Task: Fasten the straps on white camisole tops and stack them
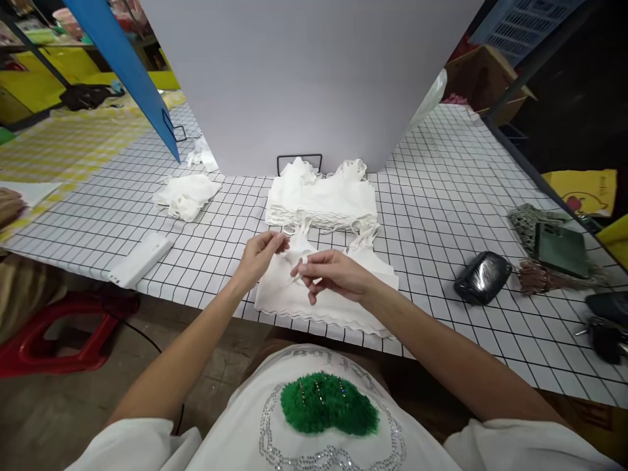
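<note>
In front of me on the table lies a white strappy top (324,304), spread flat with its scalloped hem towards me. Over it, my right hand (331,271) pinches a thin white strap between thumb and fingertips. My left hand (265,252) hovers at the top's left side, its thumb and forefinger pressed together; what they hold, if anything, is too small to make out. Just beyond is a neat stack of white tops (321,196), their straps bunched at the far and near ends.
A tall grey panel (314,85) stands behind the stack. Crumpled white cloth (187,195) and a long white device (140,258) lie left. To the right are a black shiny packet (483,278) and a dark green phone (562,250). A red stool (73,333) stands below the table edge.
</note>
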Tool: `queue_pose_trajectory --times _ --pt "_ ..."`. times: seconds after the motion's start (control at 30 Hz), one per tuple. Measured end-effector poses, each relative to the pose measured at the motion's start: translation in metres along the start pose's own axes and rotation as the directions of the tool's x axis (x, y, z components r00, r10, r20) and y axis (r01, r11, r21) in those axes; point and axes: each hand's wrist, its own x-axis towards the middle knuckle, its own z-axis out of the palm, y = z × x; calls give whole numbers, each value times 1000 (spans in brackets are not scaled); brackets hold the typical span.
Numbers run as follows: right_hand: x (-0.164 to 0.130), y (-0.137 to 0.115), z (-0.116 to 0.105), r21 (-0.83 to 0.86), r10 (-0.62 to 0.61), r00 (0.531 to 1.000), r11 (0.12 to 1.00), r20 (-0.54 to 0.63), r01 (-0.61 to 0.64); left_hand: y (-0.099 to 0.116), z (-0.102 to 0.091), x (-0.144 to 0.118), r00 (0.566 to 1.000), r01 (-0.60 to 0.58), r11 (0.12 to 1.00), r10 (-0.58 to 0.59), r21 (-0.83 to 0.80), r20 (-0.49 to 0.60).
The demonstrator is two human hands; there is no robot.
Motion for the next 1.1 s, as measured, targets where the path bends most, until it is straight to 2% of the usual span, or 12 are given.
queue_pose_trajectory --times 0.1,0.2,0.47,0.67,0.77,0.8,0.87,0.9,0.93,1.0,1.07,1.1 --pt "13 -10 -14 27 -39 994 999 -105 43 6 4 -17 953 197 950 -128 -243 273" --pt "19 -17 -23 14 -70 988 997 -141 73 7 8 -23 919 277 919 -167 -282 358" --pt "22 -29 -27 -151 -157 960 981 -230 124 15 15 -12 941 219 957 -154 -192 301" --pt "25 -30 -32 -183 -286 899 954 -332 236 16 17 -13 966 215 970 -194 -115 169" --pt "23 -28 -41 -272 -294 891 940 -346 204 17 14 -10 980 182 977 -170 -110 107" --pt "22 -27 -44 -356 -325 874 914 -362 193 19 13 -9 983 162 982 -152 -99 100" --pt "19 -27 -49 -584 -477 796 787 -373 198 23 13 -4 988 116 992 -110 -52 108" --pt "18 -28 -50 -682 -561 759 698 -332 218 26 13 -1 989 90 996 -87 -19 121" --pt "17 -29 -51 -742 -611 748 622 -260 251 29 13 2 989 62 998 -63 12 134" --pt "17 -33 -50 -739 -572 815 588 -92 329 35 15 7 991 -5 999 -2 47 135" --pt "19 -35 -48 -673 -464 886 655 2 345 39 18 12 993 -56 997 50 54 104" --pt "21 -35 -48 -652 -440 898 681 0 334 39 19 14 994 -64 997 60 52 88"
